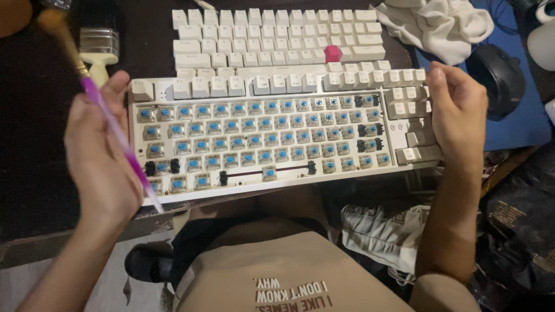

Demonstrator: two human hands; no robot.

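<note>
A: What's the biggest thing here?

B: The dark desk [34, 144], and on it the white keyboard [277, 141] lying across the middle, its near edge over the person's lap. Most of its keycaps are off, so rows of blue switches [248, 140] show. Only the top row and the right-hand cluster keep their caps.

A: And the pulled caps?

B: The loose white keycaps [272, 37] are laid out in rows on the far side of the keyboard, just beyond it, with one pink keycap [333, 54] among them at the right.

A: The hands?

B: The right hand [459, 112] wraps the right end of the keyboard, fingers curled around its far edge, grasping it. The left hand [101, 156] is at the left end, closed around a brush with a purple handle [113, 130]. The handle runs across the palm, its clear tip pointing near and right, touching the keyboard's near left corner; the tan bristles [55, 20] are blurred, up at the far left, well away from the switches.

A: Anything else?

B: A white cloth [445, 26] at far right, a wide paintbrush [99, 49] at far left, beside the bristles.
</note>
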